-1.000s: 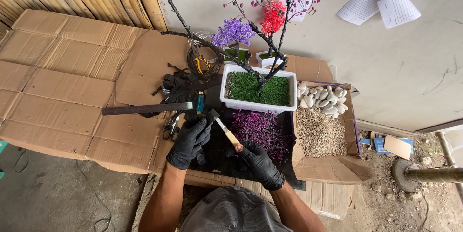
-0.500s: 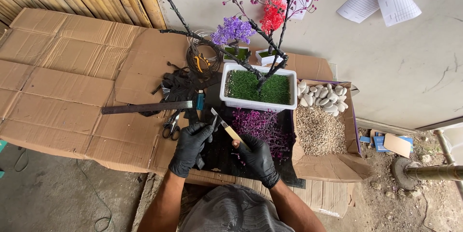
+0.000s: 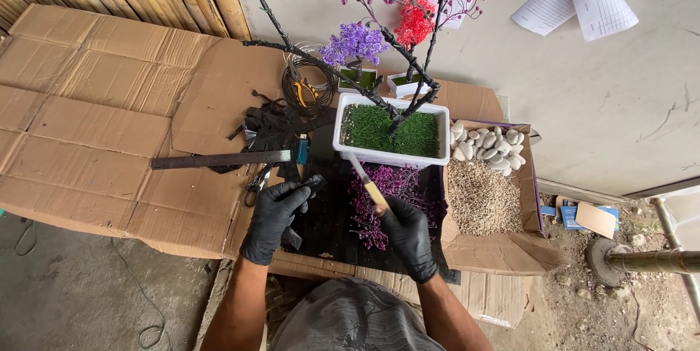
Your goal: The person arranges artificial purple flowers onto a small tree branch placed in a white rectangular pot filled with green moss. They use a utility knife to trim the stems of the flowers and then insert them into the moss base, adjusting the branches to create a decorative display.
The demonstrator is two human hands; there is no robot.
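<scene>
Your black-gloved right hand (image 3: 407,233), gripping the wooden-handled craft knife (image 3: 367,183), has swung it toward the white rectangular planter (image 3: 390,156); your left hand (image 3: 275,209) still pinches a small black strip (image 3: 312,182).

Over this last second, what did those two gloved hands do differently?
The right hand swung its brush away from the left hand toward the white planter; the tip now reaches the planter's front wall. The left hand's grip stays on a small black piece. The ruler, scissors and pebbles lie as before.
</scene>
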